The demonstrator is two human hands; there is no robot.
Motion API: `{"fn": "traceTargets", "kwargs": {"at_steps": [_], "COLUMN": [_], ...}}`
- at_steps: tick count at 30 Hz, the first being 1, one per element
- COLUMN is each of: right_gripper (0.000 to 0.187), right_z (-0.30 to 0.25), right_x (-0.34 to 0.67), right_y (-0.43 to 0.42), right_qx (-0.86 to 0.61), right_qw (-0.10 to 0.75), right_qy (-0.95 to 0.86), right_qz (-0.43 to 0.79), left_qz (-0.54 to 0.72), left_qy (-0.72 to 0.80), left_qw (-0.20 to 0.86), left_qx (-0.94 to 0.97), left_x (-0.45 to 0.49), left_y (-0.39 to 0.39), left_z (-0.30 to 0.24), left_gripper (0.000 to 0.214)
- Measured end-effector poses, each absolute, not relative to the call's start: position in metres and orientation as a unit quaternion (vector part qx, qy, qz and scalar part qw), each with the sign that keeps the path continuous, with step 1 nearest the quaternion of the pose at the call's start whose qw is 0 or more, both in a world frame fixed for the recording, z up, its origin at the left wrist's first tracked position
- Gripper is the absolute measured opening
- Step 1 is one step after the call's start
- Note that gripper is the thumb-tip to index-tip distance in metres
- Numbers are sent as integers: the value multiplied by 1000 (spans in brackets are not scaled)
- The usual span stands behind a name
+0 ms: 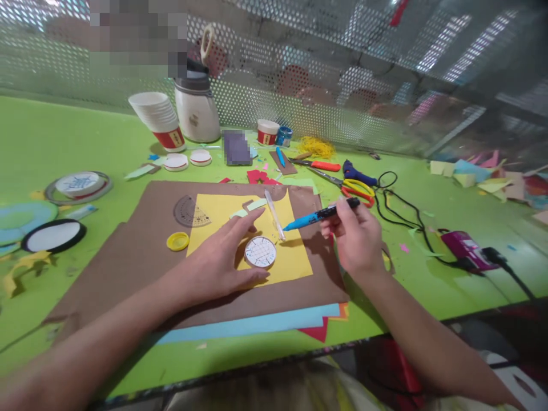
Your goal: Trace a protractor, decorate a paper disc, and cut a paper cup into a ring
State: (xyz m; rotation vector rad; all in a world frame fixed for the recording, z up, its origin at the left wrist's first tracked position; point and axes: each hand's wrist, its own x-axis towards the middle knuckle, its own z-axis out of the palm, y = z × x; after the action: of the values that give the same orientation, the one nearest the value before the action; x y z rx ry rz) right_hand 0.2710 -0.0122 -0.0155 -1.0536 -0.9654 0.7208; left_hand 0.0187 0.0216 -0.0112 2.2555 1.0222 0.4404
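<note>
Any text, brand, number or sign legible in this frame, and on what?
Nothing reads clearly.
Stack of paper cups: red band with yellow label, too blurred.
Small pot: red label, too small.
Protractor: scale marks, numbers too small.
Blue marker in the right hand: no legible print.

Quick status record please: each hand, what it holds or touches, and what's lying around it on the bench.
left hand: open, flat on the yellow sheet; white disc lies between thumb and forefinger, contact unclear
right hand: grips a blue marker, tip pointing left over the yellow sheet, apart from the disc
under the sheet: brown sheet on the green table
left of the hands: protractor, yellow cap
beyond the right hand: scissors
</note>
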Motion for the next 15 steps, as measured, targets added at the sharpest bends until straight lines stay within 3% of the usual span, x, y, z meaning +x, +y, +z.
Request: {"fn": "traceTargets", "kwargs": {"at_steps": [8,15], "right_gripper": [31,35], "right_z": [-16,-17], "right_x": [272,273], "right_y": [-5,-3], "right_qx": [-483,-483], "right_qw": [706,706], "right_qy": [-376,-360], "right_qz": [356,373], "left_qz": [338,416], "left_qy": [357,439], "left_qw": [400,374], "left_qx": [773,703], "left_x": [2,1], "left_y": [39,47], "left_z": [-8,-7], "left_gripper": [73,61]}}
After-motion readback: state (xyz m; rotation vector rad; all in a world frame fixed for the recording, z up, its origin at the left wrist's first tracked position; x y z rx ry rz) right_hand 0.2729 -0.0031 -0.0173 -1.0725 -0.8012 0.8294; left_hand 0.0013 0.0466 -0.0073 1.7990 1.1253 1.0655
